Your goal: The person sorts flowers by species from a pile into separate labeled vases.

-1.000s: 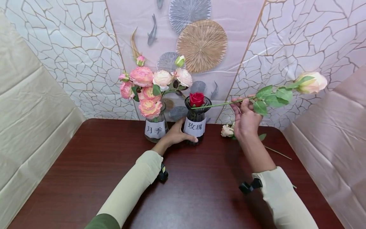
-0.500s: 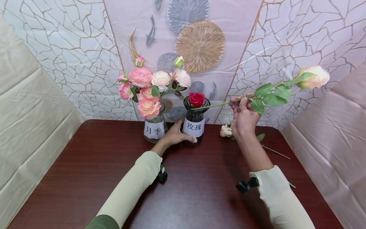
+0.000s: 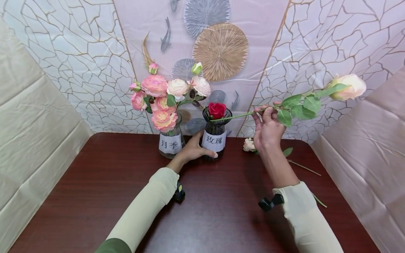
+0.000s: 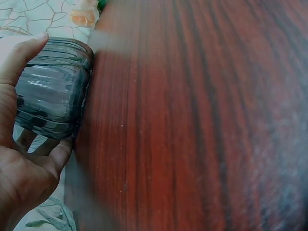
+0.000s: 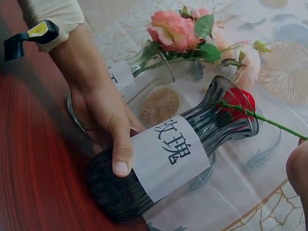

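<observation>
My left hand (image 3: pixel 194 147) grips the lower part of a dark glass vase (image 5: pixel 118 187), thumb across its front and fingers behind. The vase stands upright on the table with a white label (image 3: pixel 214 140), and a red rose (image 3: pixel 217 110) sits in its mouth. My right hand (image 3: pixel 269 130) pinches the green stem (image 3: pixel 243 115) of a pale peach rose (image 3: pixel 348 87) between thumb and fingers. That rose lies almost level, its bloom out to the right. Its stem end (image 5: pixel 224 103) overlaps the vase mouth beside the red rose.
Left of the dark vase stands a clear glass vase (image 3: pixel 171 154) with a white label, holding pink and cream flowers (image 3: pixel 154 86). A cream flower (image 3: pixel 249 144) and loose stems (image 3: pixel 305 168) lie on the table (image 3: pixel 202 211) at the right. A patterned backdrop (image 3: pixel 262 52) rises behind.
The head view has shifted slightly. My right forearm has drifted a little left, with the peach rose still pinched and its stem end still at the vase mouth. My left hand keeps its grip.
</observation>
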The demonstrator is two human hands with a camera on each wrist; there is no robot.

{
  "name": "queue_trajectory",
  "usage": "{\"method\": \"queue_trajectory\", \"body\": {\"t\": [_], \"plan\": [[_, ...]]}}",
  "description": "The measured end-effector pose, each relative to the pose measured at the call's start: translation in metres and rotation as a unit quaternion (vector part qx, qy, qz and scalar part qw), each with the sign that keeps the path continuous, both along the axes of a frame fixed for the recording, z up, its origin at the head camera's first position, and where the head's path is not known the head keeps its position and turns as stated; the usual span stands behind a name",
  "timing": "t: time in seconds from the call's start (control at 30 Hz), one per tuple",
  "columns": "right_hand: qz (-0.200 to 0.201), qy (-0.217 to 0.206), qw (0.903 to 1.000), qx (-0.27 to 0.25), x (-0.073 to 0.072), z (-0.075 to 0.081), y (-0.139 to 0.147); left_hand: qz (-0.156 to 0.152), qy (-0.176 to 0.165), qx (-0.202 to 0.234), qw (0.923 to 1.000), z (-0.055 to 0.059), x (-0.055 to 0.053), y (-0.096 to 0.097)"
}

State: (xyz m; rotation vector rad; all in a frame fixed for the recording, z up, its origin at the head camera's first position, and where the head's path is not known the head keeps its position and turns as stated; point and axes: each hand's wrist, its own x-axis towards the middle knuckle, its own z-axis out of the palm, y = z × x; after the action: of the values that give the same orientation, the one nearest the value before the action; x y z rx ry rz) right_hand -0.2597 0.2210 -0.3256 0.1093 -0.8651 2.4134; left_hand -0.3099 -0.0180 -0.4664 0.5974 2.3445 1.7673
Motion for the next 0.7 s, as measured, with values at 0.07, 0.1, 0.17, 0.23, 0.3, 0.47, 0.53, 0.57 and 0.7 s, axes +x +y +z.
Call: {"method": "queue_trajectory", "body": {"t": [0.07, 0.1, 0.17, 0.23, 0.3, 0.47, 0.53, 0.57, 0.7], "plan": [[0.005, 0.008, 0.9999, -0.006, -0.002, -0.002, 0.0, 0.0, 0.0, 0.001, 1.0, 0.0, 0.0, 0.0], [0.007, 0.011, 0.9999, -0.006, -0.003, -0.002, 0.001, 0.0, 0.0, 0.001, 1.0, 0.0, 0.0, 0.0], [0.01, 0.018, 0.9997, -0.012, -0.004, -0.003, 0.001, 0.0, -0.001, 0.001, 1.0, 0.0, 0.0, 0.0], [0.013, 0.025, 0.9994, -0.021, -0.006, -0.002, 0.001, 0.001, 0.0, 0.001, 1.0, 0.0, 0.0, 0.0], [0.017, 0.031, 0.9987, -0.036, -0.007, -0.002, 0.001, 0.002, -0.001, 0.002, 1.0, 0.0, 0.0, 0.0], [0.02, 0.037, 0.9972, -0.062, -0.011, -0.004, -0.001, 0.001, 0.001, 0.004, 1.0, 0.001, 0.001, 0.0], [0.017, 0.036, 0.9971, -0.065, -0.013, -0.005, -0.001, 0.001, 0.002, 0.004, 1.0, 0.001, 0.001, 0.0], [0.016, 0.037, 0.9968, -0.069, -0.014, -0.006, -0.001, 0.002, 0.002, 0.004, 1.0, 0.001, 0.001, 0.0], [0.008, 0.044, 0.9965, -0.071, -0.017, -0.007, -0.003, 0.004, 0.002, 0.002, 1.0, 0.002, 0.002, 0.0]]}}
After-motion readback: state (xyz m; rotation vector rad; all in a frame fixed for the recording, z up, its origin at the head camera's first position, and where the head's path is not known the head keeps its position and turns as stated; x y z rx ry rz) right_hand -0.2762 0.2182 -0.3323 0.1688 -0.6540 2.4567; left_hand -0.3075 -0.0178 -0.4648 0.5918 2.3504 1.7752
